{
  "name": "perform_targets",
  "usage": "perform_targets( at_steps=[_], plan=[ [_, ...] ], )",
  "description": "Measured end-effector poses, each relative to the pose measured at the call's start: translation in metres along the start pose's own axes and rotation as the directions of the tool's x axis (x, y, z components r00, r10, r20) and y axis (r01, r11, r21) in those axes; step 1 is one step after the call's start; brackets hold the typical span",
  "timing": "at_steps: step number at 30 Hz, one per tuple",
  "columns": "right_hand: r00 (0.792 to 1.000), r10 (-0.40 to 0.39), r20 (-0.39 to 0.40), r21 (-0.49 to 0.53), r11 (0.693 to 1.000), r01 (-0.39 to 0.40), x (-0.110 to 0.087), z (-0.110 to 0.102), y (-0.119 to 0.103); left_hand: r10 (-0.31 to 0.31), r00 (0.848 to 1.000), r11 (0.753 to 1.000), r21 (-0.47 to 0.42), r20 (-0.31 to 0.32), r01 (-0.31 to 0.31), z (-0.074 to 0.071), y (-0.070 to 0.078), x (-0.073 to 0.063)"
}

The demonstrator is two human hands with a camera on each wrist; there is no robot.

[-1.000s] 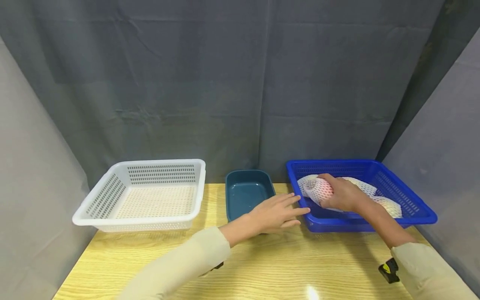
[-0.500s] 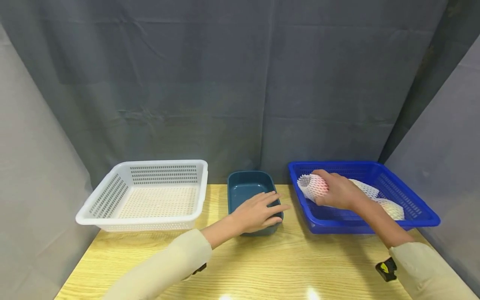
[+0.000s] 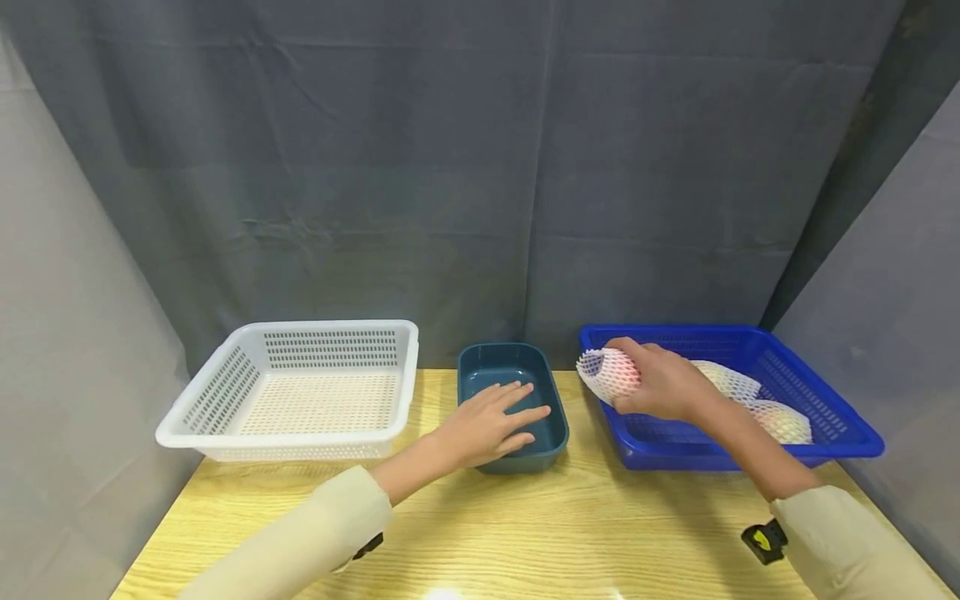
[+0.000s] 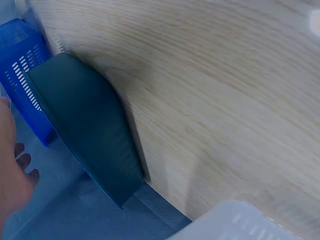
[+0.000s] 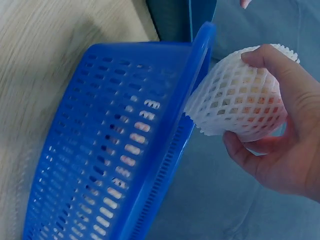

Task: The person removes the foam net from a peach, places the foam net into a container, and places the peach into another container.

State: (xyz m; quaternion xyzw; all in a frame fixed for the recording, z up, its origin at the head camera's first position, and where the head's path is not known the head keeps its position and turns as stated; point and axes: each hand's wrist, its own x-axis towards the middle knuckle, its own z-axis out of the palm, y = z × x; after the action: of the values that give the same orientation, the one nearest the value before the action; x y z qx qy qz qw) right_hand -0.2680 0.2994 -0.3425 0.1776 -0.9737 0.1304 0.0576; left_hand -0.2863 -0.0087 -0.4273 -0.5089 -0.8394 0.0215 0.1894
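My right hand [image 3: 660,383] grips a round, reddish-yellow fruit [image 3: 609,373] wrapped in a white foam net, thumb and fingers curled round it. The fruit is above the left rim of the blue basket [image 3: 675,332]; its exact kind is hidden by the net. Inside that basket lie more netted, pale yellow fruits [image 3: 780,422], partly covered by my right hand and forearm. My left hand [image 3: 487,423] holds nothing and hovers with spread fingers over the dark teal bin [image 3: 517,463]. In the left wrist view, part of my left hand [image 4: 12,175] shows beside the bin's rim.
A white slotted basket [image 3: 285,440] stands on the left of the wooden table [image 3: 480,542]. The teal bin sits between the two baskets. Grey curtains [image 3: 390,208] close off the back and both sides.
My right hand has lifted the netted fruit and carried it left, to the blue basket's rim. My left hand has moved left, from beside the blue basket to over the teal bin.
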Motion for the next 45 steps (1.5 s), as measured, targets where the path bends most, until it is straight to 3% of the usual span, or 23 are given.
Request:
perform_targets(
  at_steps=[9, 20, 29, 39, 45],
  plan=[
    [1.000, -0.022, 0.008, -0.008, 1.000, 0.022, 0.000, 0.000, -0.025, -0.003, 0.999, 1.000, 0.010, -0.033, 0.003, -0.001, -0.008, -0.019],
    [0.992, -0.123, 0.029, 0.013, 0.992, 0.123, -0.003, 0.004, -0.057, -0.011, 0.999, 1.000, -0.023, -0.042, 0.010, -0.002, -0.013, -0.047],
    [0.981, -0.183, 0.067, 0.026, 0.983, 0.182, -0.014, 0.009, -0.079, 0.008, 0.996, 0.999, -0.033, -0.087, -0.011, -0.010, -0.006, -0.059],
    [0.964, -0.255, 0.075, 0.005, 0.967, 0.255, -0.022, 0.021, -0.094, 0.079, 0.981, 0.994, -0.063, -0.178, -0.091, -0.012, 0.005, -0.076],
    [0.957, -0.270, 0.111, 0.014, 0.963, 0.270, -0.028, 0.027, -0.101, 0.084, 0.980, 0.992, -0.074, -0.182, -0.098, -0.014, 0.011, -0.086]
  ],
)
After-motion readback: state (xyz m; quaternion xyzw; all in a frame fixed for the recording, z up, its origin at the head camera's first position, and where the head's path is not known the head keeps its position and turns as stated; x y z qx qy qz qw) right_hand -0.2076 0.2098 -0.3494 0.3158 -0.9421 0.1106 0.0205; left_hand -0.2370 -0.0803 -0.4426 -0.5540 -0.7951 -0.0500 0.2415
